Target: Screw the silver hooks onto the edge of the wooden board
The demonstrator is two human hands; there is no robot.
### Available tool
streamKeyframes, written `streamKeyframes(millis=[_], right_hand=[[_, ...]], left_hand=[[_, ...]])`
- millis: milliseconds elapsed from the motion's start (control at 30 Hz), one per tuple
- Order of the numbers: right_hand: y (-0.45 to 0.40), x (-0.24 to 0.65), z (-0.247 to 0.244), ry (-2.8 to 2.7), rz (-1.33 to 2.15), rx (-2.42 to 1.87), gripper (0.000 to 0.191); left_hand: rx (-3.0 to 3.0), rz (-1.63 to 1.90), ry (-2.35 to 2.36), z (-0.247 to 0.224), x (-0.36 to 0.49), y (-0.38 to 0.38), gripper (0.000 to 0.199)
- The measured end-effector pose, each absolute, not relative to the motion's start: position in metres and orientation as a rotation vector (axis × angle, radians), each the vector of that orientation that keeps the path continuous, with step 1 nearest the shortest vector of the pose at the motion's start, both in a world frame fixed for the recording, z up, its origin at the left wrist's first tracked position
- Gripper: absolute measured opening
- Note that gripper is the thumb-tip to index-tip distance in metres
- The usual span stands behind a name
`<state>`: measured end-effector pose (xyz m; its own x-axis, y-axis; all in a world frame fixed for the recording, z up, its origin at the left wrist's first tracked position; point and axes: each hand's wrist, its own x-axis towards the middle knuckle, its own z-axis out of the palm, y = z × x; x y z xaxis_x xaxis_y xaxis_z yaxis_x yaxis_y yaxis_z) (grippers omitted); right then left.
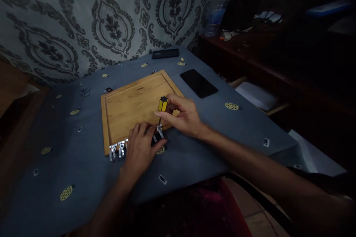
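A framed wooden board (133,100) lies on the table, with several silver metal hooks (121,149) along its near edge. My right hand (183,114) is closed around a screwdriver with a yellow and black handle (162,104). It stands nearly upright, its shaft pointing down at a metal hook (159,131) near the board's right corner. My left hand (140,146) rests over the near edge, its index finger and thumb on either side of that hook. A dark piece shows between them; I cannot tell what it is. The palm hides part of the hook row.
A black phone (198,83) lies right of the board, and a dark phone-shaped object (165,53) lies by the patterned wall. A small clear bag (85,92) is at the left. A plastic bottle (217,14) stands on the dark desk (230,50) at right.
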<state>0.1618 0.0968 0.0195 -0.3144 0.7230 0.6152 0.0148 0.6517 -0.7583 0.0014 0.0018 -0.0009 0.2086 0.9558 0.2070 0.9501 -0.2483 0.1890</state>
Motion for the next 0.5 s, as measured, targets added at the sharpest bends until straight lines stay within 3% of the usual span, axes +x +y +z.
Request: streamKeyframes(millis=[500], right_hand=[[0.0964, 0.1632, 0.0194, -1.836, 0.841, -0.564, 0.030]], left_hand=[[2.414, 0.419, 1.932, 0.0000, 0.0019, 0.0012, 0.037]])
